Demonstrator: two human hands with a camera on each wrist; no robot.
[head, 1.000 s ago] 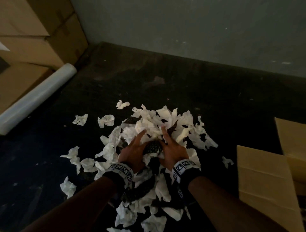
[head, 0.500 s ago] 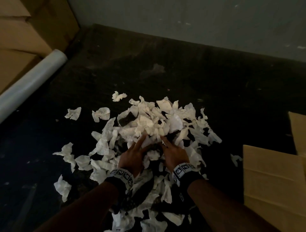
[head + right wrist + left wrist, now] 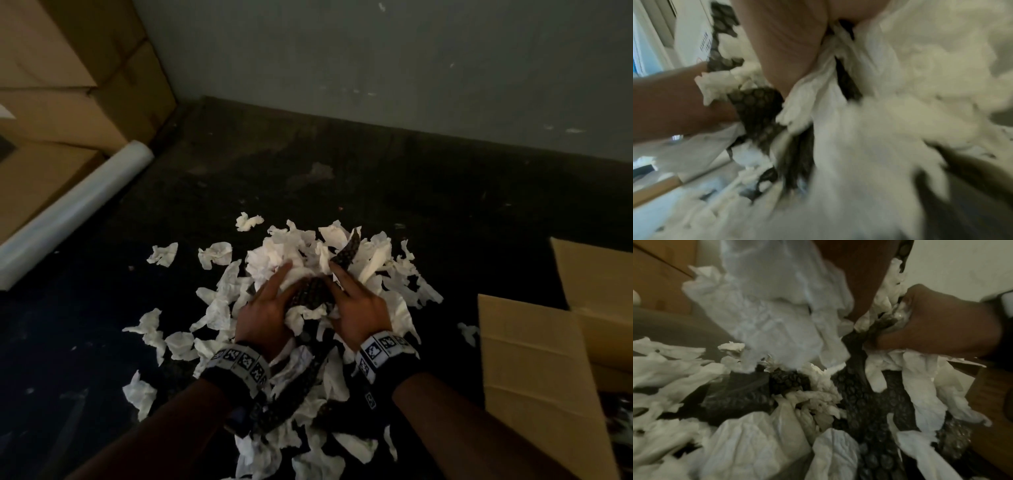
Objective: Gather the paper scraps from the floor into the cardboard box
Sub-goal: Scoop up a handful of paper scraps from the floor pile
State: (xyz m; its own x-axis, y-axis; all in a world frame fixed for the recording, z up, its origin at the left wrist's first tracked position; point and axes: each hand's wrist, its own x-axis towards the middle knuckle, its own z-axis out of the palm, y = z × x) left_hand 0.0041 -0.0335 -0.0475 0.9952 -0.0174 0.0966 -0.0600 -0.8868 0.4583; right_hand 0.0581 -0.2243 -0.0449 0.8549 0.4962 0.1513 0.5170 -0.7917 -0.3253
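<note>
White paper scraps (image 3: 291, 260) lie heaped on the dark floor (image 3: 342, 185), tangled with black bubble wrap (image 3: 310, 296). The left hand (image 3: 265, 313) and right hand (image 3: 359, 313) press in from both sides, each grip curled round a wad of scraps. The cardboard box (image 3: 534, 370) stands open to the right. Best to squeeze the bundle tight, scoop low under it, and lift it across together so little spills.

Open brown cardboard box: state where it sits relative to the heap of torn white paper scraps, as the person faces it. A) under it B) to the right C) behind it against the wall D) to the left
B: the open brown cardboard box lies on the dark floor right of the heap of torn white paper scraps.
</note>
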